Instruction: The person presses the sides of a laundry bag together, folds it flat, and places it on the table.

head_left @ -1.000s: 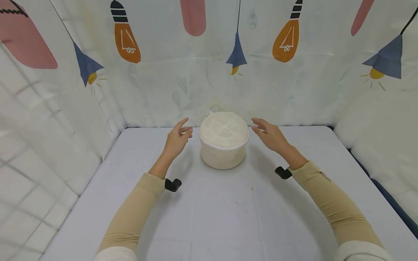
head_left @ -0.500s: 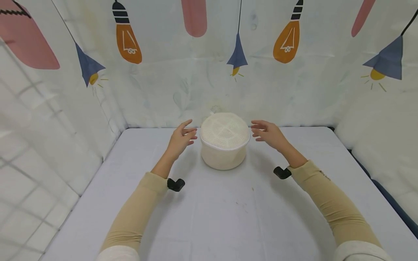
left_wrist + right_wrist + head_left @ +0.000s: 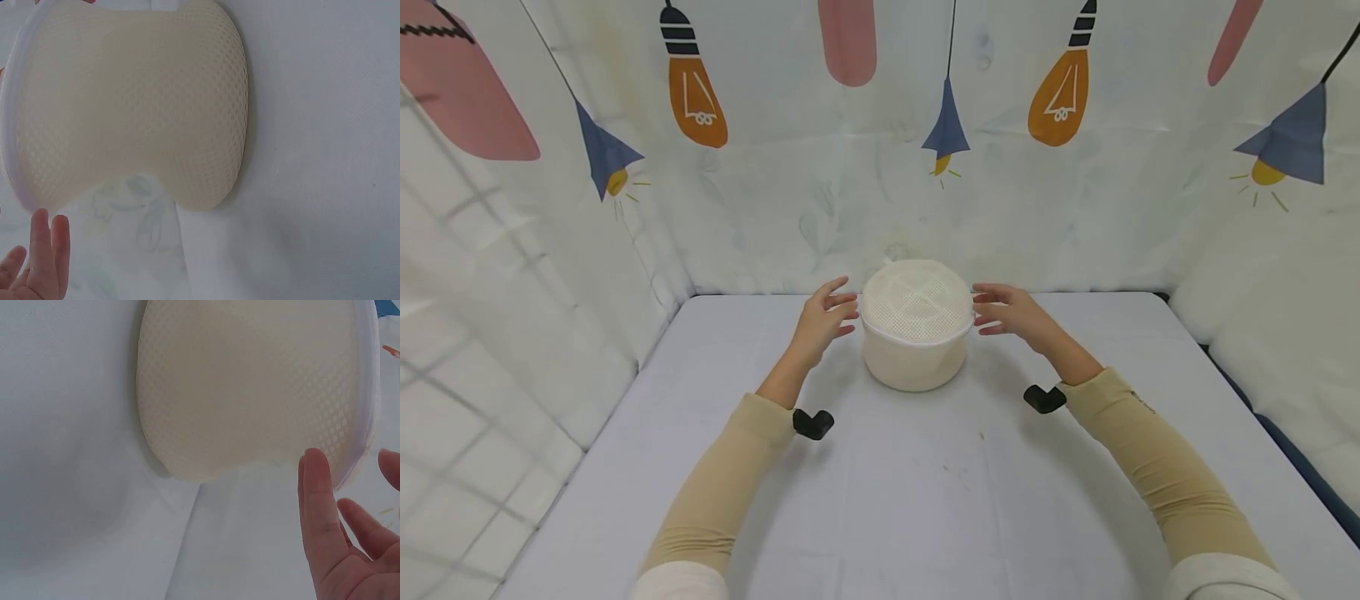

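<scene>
Whether the hands (image 3: 820, 321) touch the mesh basket (image 3: 916, 333) is unclear.

I am seeing a cream-coloured mesh basket (image 3: 915, 333) with a fine honeycomb weave and a white rim, sitting on a pale lavender-grey desk (image 3: 925, 500). My sleeves (image 3: 1157, 467) are showing beige (white at the upper arms). The backdrop (image 3: 820, 192) is showing white, printed with orange bulbs, navy lamps and pink shapes.

A pale table (image 3: 880, 500) stands enclosed by white cloth walls (image 3: 820, 192) printed with lamps.
</scene>
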A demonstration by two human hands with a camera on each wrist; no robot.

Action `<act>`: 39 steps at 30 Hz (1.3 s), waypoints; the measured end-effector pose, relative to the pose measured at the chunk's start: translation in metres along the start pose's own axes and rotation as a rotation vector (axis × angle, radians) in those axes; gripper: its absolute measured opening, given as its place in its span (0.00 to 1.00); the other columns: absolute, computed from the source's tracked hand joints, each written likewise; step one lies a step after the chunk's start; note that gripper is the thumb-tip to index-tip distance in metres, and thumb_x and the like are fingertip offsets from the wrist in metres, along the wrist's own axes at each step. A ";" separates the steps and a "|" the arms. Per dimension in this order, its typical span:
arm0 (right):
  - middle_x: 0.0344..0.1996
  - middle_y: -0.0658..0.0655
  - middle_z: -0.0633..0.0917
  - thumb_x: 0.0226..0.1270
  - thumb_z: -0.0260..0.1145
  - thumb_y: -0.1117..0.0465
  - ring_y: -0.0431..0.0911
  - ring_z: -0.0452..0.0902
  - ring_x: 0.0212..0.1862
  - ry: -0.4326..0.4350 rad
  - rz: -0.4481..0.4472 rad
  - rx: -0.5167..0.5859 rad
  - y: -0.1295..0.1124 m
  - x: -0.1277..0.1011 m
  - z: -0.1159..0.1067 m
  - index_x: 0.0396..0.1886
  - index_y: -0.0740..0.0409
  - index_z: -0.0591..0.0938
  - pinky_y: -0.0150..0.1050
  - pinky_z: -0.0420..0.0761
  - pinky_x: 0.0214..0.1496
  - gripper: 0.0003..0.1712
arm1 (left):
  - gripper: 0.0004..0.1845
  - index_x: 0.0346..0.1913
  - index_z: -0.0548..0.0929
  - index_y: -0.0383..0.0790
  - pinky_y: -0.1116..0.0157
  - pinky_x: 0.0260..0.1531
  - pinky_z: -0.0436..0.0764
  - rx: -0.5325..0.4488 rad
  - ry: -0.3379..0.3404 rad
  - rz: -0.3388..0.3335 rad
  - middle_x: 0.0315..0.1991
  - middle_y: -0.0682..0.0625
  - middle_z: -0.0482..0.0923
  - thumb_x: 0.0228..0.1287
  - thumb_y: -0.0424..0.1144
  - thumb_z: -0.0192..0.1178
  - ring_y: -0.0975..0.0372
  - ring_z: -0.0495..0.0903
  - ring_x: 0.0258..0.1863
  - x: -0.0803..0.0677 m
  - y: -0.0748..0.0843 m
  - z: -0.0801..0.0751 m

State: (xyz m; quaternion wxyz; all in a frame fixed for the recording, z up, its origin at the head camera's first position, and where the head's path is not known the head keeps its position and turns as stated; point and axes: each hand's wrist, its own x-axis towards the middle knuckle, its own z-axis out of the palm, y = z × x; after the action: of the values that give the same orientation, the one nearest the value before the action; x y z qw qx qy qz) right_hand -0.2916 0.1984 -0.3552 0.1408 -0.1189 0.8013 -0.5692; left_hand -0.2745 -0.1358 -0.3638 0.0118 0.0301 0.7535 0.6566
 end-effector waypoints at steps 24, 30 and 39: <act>0.72 0.70 0.62 0.78 0.60 0.66 0.49 0.80 0.51 -0.047 0.089 0.100 0.002 0.006 0.005 0.84 0.59 0.49 0.45 0.82 0.60 0.43 | 0.29 0.74 0.71 0.35 0.57 0.61 0.79 -0.090 -0.022 -0.098 0.71 0.40 0.69 0.71 0.28 0.61 0.49 0.74 0.66 0.005 -0.001 0.008; 0.74 0.70 0.61 0.77 0.61 0.66 0.50 0.78 0.55 -0.061 0.108 0.118 -0.001 0.006 0.006 0.84 0.58 0.49 0.45 0.82 0.61 0.44 | 0.30 0.75 0.70 0.36 0.57 0.62 0.78 -0.073 -0.045 -0.097 0.72 0.40 0.67 0.71 0.29 0.61 0.48 0.73 0.67 0.004 -0.001 0.007; 0.75 0.70 0.60 0.76 0.62 0.67 0.54 0.77 0.58 -0.085 0.123 0.118 -0.004 0.008 0.004 0.84 0.58 0.48 0.46 0.79 0.64 0.45 | 0.31 0.75 0.70 0.36 0.58 0.62 0.79 -0.063 -0.053 -0.094 0.72 0.40 0.67 0.70 0.27 0.60 0.49 0.73 0.67 0.004 0.000 0.007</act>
State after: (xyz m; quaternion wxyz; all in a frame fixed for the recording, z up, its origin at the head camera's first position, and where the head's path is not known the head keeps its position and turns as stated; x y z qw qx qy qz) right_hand -0.2977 0.1903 -0.3531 0.2161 -0.0851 0.7655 -0.6001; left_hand -0.2782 -0.1291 -0.3644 0.0636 0.0114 0.7326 0.6775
